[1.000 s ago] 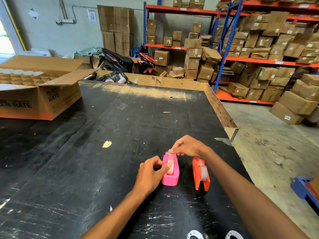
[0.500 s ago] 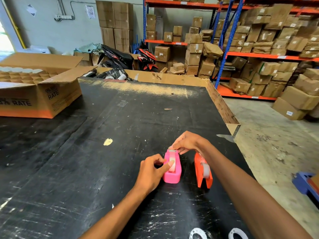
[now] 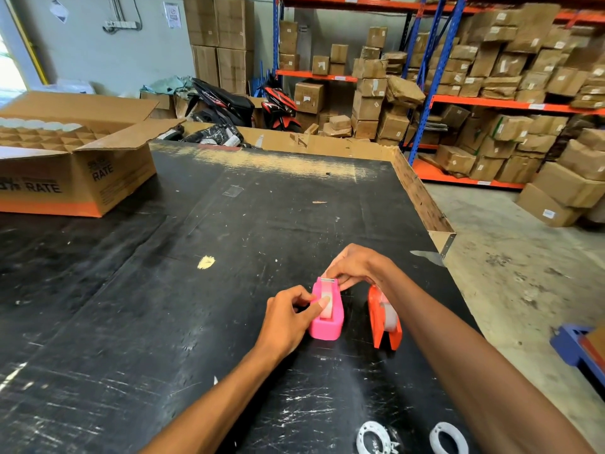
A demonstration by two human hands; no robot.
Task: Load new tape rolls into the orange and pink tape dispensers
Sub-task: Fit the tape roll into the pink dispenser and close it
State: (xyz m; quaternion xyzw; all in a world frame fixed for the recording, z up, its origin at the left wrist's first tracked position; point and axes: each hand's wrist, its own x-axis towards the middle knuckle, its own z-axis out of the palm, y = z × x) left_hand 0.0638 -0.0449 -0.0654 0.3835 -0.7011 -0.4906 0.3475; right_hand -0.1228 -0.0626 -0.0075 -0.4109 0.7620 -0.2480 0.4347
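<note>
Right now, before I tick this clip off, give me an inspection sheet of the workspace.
Surface: black table, scratched and scuffed.
Job's things: pink dispenser upright with a roll seated; orange dispenser beside it, apart, also holding a roll.
Clutter: two white rings at the near edge; open cardboard box far left.
Hands: left hand braces the pink dispenser, thumb on the roll; right hand pinches at its cutter end.
Cables: nothing seen on the table.
Surroundings: shelving stacked with parcels; motorbikes behind.

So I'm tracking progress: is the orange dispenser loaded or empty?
Loaded. A clear tape roll sits in the orange dispenser, which stands upright on the table, untouched beside the pink one.
</note>
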